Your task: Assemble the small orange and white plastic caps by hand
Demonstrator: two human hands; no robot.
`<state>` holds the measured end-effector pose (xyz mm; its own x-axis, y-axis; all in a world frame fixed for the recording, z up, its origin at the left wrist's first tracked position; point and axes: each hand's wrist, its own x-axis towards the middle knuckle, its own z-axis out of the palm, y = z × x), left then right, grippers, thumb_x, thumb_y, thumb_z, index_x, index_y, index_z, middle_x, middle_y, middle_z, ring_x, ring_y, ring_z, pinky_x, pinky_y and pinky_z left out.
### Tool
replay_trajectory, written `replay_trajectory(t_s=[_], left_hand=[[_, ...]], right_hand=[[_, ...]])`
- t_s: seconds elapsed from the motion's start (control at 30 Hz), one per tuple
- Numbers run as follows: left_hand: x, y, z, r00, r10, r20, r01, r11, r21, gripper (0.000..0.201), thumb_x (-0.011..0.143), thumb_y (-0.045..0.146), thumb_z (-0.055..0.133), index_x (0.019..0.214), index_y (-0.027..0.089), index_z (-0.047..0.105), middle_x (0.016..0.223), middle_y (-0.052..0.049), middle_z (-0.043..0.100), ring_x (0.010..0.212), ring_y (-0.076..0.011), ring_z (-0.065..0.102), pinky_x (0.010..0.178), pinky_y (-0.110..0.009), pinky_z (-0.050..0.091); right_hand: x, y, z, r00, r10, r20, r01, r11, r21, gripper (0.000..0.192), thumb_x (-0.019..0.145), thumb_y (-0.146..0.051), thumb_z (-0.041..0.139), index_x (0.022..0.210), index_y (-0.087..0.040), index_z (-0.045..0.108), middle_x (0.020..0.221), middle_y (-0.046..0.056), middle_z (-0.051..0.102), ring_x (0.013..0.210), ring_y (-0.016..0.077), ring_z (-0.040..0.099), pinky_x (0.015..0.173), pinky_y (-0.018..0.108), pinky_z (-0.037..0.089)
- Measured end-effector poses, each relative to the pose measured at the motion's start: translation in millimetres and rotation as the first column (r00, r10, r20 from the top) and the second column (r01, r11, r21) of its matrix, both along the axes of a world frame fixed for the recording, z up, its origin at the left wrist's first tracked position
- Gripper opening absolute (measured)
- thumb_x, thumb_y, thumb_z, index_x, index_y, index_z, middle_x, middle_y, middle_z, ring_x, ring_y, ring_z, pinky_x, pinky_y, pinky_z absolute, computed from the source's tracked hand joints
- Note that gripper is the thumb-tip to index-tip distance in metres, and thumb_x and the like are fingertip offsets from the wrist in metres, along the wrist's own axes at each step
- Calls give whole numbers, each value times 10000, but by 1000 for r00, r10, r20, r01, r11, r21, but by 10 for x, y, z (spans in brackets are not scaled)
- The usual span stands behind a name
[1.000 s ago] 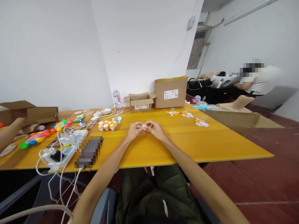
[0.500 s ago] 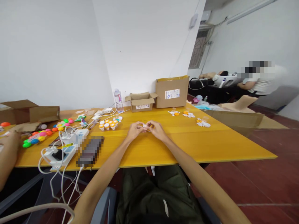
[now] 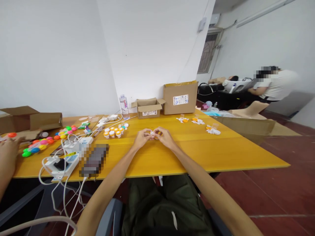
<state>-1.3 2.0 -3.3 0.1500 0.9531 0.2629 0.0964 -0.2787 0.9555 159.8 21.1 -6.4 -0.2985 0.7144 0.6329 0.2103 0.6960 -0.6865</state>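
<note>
My left hand (image 3: 140,138) and my right hand (image 3: 165,137) meet over the middle of the yellow table (image 3: 221,150). Together they pinch a small white and orange toy piece (image 3: 153,133) between the fingertips. Both hands rest near the tabletop. A cluster of small white and orange capped pieces (image 3: 113,132) stands to the left of my hands. More white and orange pieces (image 3: 198,121) lie scattered at the right rear.
Two cardboard boxes (image 3: 180,97) and a water bottle (image 3: 124,107) stand at the back. A power strip with white cables (image 3: 62,162) and coloured balls (image 3: 39,144) lie left. Another person's arm (image 3: 7,157) reaches in at far left. A person sits at the far right (image 3: 275,85).
My hands stay together on the small piece. The other person's hand at the far left has pulled back from the cardboard box toward the table's near edge.
</note>
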Motion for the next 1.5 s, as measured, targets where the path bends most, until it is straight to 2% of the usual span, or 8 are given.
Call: replay_trajectory(t_s=[0.27, 0.47, 0.83, 1.2, 1.5], left_hand=[[-18, 28, -34, 999, -5, -41, 7, 999, 50, 348, 654, 251, 773, 960, 159, 636, 718, -21, 736, 713, -195, 723, 774, -343, 572], [-20, 26, -21, 997, -3, -73, 10, 995, 101, 346, 671, 302, 768, 969, 171, 652, 773, -22, 742, 766, -194, 719, 809, -337, 557], [-20, 49, -18, 996, -84, 6, 83, 990, 117, 361, 747, 453, 696, 957, 160, 678, 860, -70, 759, 760, -203, 717, 752, -326, 566], [-17, 47, -6, 995, -94, 19, 90, 986, 138, 298, 742, 403, 701, 918, 163, 690, 784, -53, 751, 723, -201, 712, 715, -320, 567], [-14, 35, -19, 999, -51, -2, 50, 988, 147, 158, 719, 262, 699, 831, 178, 626, 690, 7, 712, 700, -162, 696, 756, -299, 546]], right_hand=[[-10, -13, 1, 1000, 5, -28, -5, 1000, 7, 70, 780, -266, 612, 730, -219, 628, 730, 2, 665, 693, 156, 614, 630, 266, 474], [-18, -11, -4, 998, -11, -60, 7, 998, -64, 53, 760, -272, 620, 758, -221, 607, 733, -4, 675, 678, 155, 616, 591, 257, 461], [-9, 11, -9, 993, -19, -114, 5, 993, -121, 154, 721, -314, 643, 840, -219, 618, 730, -6, 671, 664, 159, 622, 574, 264, 473], [13, 19, 7, 994, 2, -109, -12, 996, -88, 135, 736, -321, 643, 818, -216, 664, 763, 15, 700, 717, 172, 643, 574, 258, 467], [14, -8, 13, 999, 14, -41, -14, 1000, -16, 90, 783, -301, 638, 795, -222, 680, 760, 12, 679, 709, 163, 627, 590, 258, 461]])
